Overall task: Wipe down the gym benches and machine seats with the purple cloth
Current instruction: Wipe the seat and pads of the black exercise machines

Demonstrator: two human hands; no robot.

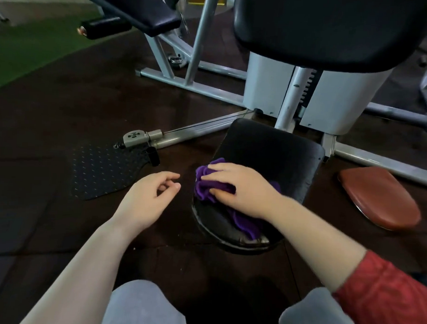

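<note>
The right grip (238, 189) clutches purple cloth (204, 185) on seat (268, 149) (left grip (148, 196) slack); footplate (101, 167) left, brown pad (378, 196) right.

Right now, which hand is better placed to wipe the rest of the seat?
Right. The right hand holds the cloth on the seat; the left hand hangs beside the seat over the floor, holding nothing.
</note>
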